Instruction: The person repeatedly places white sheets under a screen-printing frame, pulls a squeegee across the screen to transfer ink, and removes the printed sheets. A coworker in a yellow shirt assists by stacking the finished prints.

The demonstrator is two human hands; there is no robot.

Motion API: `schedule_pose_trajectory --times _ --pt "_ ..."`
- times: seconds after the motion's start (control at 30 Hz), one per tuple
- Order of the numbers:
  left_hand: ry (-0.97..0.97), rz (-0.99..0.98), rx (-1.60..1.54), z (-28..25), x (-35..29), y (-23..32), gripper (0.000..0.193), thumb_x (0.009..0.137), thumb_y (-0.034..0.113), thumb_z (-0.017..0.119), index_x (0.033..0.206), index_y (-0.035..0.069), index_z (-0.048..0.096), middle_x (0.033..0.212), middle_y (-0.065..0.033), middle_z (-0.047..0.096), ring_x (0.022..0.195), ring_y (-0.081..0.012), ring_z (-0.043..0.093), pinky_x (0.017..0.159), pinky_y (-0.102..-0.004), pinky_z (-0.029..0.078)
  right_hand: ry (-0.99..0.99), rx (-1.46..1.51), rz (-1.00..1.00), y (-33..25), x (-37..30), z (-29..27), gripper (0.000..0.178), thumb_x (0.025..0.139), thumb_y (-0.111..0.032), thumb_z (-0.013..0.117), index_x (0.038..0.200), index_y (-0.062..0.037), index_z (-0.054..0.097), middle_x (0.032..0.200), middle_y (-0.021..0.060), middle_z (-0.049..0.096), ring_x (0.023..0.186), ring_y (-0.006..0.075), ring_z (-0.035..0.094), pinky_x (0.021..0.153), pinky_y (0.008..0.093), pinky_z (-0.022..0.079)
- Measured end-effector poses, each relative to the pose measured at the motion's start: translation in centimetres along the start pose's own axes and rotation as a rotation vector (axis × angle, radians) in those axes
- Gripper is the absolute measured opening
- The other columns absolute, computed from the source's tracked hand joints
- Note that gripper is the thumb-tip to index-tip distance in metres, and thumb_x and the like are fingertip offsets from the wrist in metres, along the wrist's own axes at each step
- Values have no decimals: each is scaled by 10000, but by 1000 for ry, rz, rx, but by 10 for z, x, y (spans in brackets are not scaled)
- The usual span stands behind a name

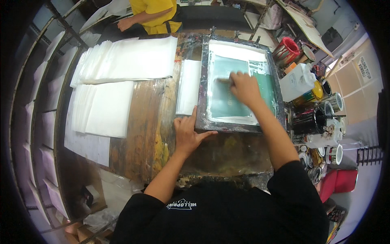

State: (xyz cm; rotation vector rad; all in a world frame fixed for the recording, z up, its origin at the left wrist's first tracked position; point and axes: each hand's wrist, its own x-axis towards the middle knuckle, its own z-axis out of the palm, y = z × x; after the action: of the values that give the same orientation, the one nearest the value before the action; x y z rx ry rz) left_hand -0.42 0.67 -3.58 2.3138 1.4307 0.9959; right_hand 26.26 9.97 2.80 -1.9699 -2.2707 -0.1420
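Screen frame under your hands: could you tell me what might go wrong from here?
The left hand only presses the screen frame at its near corner, so it might shift while the right hand drags the squeegee. Ink may smear. The sleeve could also brush the paint cans crowded alongside.

The left hand [187,132] lies flat, palm down, fingers together pointing far, thumb spread wide to the right. Its bare forearm runs back near and left to a bent elbow. The right hand [243,87] reaches farther, curled closed in a grip (knuckles up), its forearm stretching near and right into a black sleeve.
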Motion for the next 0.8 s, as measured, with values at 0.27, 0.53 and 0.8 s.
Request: schedule_pose_trajectory --times 0.27,0.53,0.8 --pt "104 -51 -460 -8 23 18 1026 752 515 897 1461 -107 495 899 -114 645 837 -242 564 872 -390 444 129 83 -3 -67 -99 -85 481 877 -479 730 999 -36 588 945 158 621 899 366 629 769 494 477" --pt "224 73 -446 -51 103 48 900 874 307 851 1547 -65 385 1051 -173 601 970 -287 593 878 -412 512 695 -50 -71 -42 -5 -169 617 931 -632 626 715 -55 633 737 119 622 744 314 613 764 450 374" --pt "-50 -354 127 -6 44 -30 338 945 154 690 1182 -72 607 1107 -274 605 1036 -466 586 928 -541 471 457 147 77 -38 34 -227 770 974 -684 505 686 6 690 676 194 675 668 331 674 662 461 507"
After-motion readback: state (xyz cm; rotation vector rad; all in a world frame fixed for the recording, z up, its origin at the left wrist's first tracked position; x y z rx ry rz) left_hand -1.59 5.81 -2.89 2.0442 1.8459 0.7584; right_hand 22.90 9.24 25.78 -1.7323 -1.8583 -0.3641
